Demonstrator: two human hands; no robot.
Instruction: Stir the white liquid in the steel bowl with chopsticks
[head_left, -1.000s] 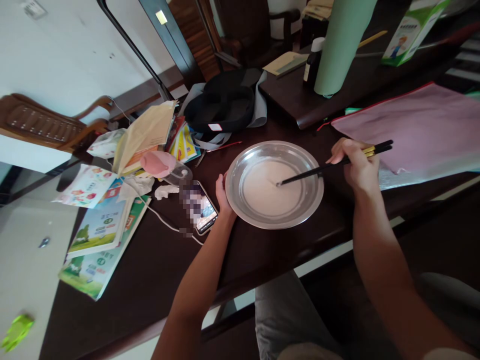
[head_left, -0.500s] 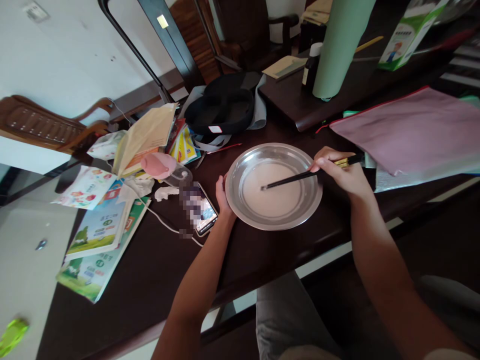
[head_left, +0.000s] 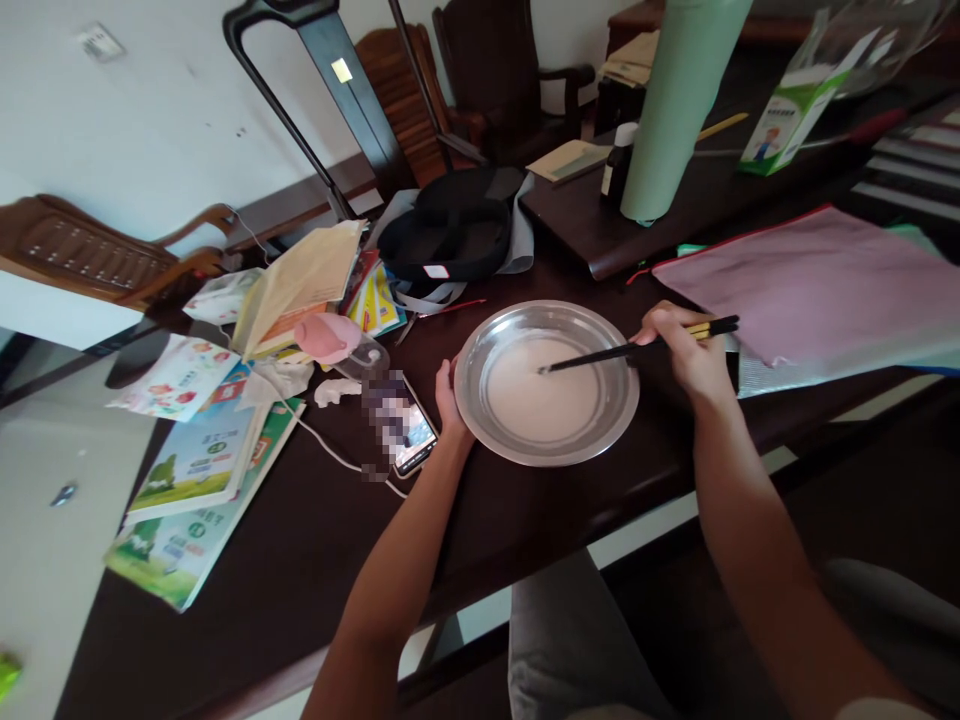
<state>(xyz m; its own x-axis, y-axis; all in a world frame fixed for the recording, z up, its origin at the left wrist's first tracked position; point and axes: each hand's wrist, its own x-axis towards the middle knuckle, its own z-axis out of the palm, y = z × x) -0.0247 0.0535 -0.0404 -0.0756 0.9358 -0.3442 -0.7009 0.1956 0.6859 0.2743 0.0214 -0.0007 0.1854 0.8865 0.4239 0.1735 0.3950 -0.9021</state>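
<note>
A shiny metal bowl [head_left: 546, 456] with a wide rim stands on the dark table in front of me. Milky white liquid [head_left: 536, 400] covers its bottom. At the bowl's left side, my left hand [head_left: 450, 405] is closed on the rim, its other fingers hidden beneath or behind the edge. My right hand [head_left: 684, 352] grips black chopsticks [head_left: 592, 358] with gold bands near their top end. They slant down leftward across the bowl, tips in the liquid near its middle. Just left of my left hand lies a lit smartphone [head_left: 411, 430], partly blurred out.
Books [head_left: 191, 465], a tissue pack [head_left: 176, 375] and a pink-topped container [head_left: 328, 338] crowd the left. Behind the bowl sit a black case [head_left: 450, 225] and a raised shelf bearing a green cylinder [head_left: 667, 120]. A pink zip pouch [head_left: 802, 280] lies right; the table's front edge is near my lap.
The chopstick tips have shifted slightly right and up in the liquid, and my right hand has moved a little with them. My left hand stays at the rim. The view has tilted slightly.
</note>
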